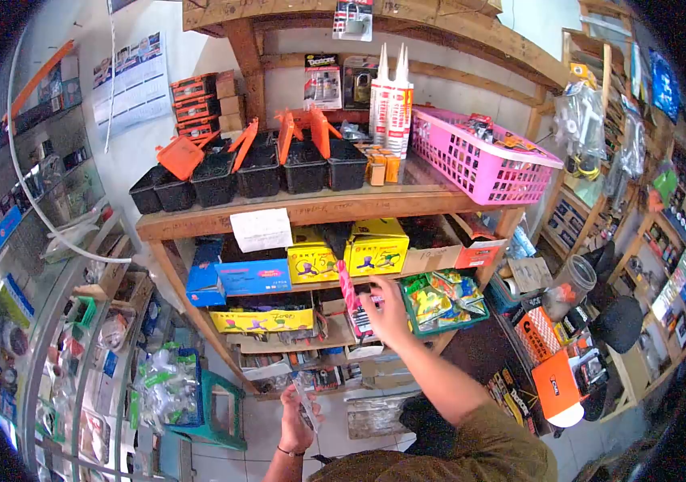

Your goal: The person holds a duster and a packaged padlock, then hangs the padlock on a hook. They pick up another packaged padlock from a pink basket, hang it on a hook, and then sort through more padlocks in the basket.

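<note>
My right hand reaches to the lower shelf, its fingers bent beside a pink and white package and left of a green basket of colourful packets. Whether its fingertips grip anything is too small to tell. Lower down, my left hand holds a small clear packet upright between thumb and fingers. Above my right hand, yellow boxes stand on the shelf near a pink wrapped strip.
On the wooden shelf top stand black bins, white sealant tubes and a pink basket. A green stool is at lower left. An orange box sits at right.
</note>
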Demonstrator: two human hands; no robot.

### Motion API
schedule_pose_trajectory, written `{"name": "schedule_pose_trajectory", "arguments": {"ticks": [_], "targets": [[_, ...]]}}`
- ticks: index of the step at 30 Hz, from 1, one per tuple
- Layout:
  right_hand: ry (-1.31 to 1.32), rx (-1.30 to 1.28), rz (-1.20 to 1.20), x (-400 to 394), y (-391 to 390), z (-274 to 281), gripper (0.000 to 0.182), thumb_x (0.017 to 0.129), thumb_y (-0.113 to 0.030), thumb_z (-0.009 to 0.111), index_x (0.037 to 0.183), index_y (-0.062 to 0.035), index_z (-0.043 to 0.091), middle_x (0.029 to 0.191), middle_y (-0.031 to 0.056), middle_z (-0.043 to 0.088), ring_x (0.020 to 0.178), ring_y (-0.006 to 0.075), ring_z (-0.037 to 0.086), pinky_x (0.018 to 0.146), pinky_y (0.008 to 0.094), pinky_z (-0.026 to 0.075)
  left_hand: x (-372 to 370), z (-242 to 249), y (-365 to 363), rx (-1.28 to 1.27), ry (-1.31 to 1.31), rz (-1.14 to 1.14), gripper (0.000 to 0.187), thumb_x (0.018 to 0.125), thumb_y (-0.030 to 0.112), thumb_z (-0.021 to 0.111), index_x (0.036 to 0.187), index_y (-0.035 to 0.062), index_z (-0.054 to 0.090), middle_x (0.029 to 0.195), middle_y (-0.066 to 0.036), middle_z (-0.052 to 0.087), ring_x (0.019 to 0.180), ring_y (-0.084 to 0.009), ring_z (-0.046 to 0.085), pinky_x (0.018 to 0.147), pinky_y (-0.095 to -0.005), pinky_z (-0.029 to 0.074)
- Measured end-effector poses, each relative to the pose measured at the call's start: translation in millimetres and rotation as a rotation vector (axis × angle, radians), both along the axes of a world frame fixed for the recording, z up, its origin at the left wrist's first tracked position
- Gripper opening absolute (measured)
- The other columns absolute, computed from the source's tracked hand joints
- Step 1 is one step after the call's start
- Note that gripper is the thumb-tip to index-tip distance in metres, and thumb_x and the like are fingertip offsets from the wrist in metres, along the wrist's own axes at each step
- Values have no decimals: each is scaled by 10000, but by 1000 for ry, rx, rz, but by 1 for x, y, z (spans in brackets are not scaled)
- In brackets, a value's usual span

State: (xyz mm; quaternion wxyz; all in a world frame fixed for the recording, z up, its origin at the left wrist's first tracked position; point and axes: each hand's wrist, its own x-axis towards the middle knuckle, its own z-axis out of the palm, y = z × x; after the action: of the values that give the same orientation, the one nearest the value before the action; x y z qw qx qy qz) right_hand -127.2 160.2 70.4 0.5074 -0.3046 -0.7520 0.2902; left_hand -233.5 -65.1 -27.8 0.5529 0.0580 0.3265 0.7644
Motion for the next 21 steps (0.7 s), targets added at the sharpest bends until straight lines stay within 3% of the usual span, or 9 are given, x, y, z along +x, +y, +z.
{"name": "schedule_pose_trajectory", "arguments": {"ticks": [5,7,8,9,11,13,15,18,21], "targets": [[103,-215,11,46,-74,-3,395,803,-158,616,1151,-56,460,1110,85,474,897,142,549,719,277,456,-2,4,18,-39,144,-64,287,837,295,546,1080,226,409,863,-9,493,699,-167,482,558,-315,417],[-152,-278,273,60,-97,14,433,812,-207,607,1172,-35,440,1086,121,481,884,148,539,715,308,473,1,18,30,135,280,-118,298,839,73,502,1086,179,375,955,-32,459,743,-149,470,639,-309,424],[-149,-274,263,63,-103,17,433,812,-207,607,1172,-35,440,1086,121,481,884,148,539,715,308,473,5,25,38,183,270,-74,342,812,-11,509,1088,134,368,988,-32,454,851,-137,466,748,-284,411],[-226,-304,353,64,-108,20,460,811,-204,607,1194,-35,417,1086,131,493,870,157,544,715,312,471,9,35,44,188,271,-81,342,812,-11,509,1088,134,368,988,-32,454,851,-137,466,748,-284,411],[-300,-328,444,64,-116,31,488,810,-201,607,1216,-35,394,1086,141,505,856,167,550,716,315,470,16,68,50,344,571,-44,359,796,-33,533,1083,100,366,1012,-36,454,941,-125,448,822,-266,385],[-292,-7,459,60,-124,44,569,790,-176,631,1262,-34,348,1124,120,492,829,173,565,739,298,463,20,92,55,366,637,-43,371,798,-43,528,1107,64,353,1025,-54,461,960,-133,458,847,-275,385],[-278,-21,427,60,-124,51,603,786,-154,635,1272,-4,312,1105,135,498,864,173,553,755,298,459,26,114,60,357,662,-71,364,817,-26,511,1132,37,340,1041,-67,472,976,-137,466,862,-282,382],[-82,-114,397,60,-108,52,589,799,-42,592,1284,5,261,1087,146,500,939,147,512,763,285,448,28,130,78,408,799,4,326,865,28,455,1174,5,354,1105,-91,474,1006,-147,469,883,-279,375],[135,-200,430,62,-86,73,573,808,20,540,1292,-2,234,1062,127,512,888,131,522,712,243,438,28,155,99,468,905,64,320,891,69,425,1196,-27,411,1109,-95,494,1031,-152,464,901,-285,365]]}}
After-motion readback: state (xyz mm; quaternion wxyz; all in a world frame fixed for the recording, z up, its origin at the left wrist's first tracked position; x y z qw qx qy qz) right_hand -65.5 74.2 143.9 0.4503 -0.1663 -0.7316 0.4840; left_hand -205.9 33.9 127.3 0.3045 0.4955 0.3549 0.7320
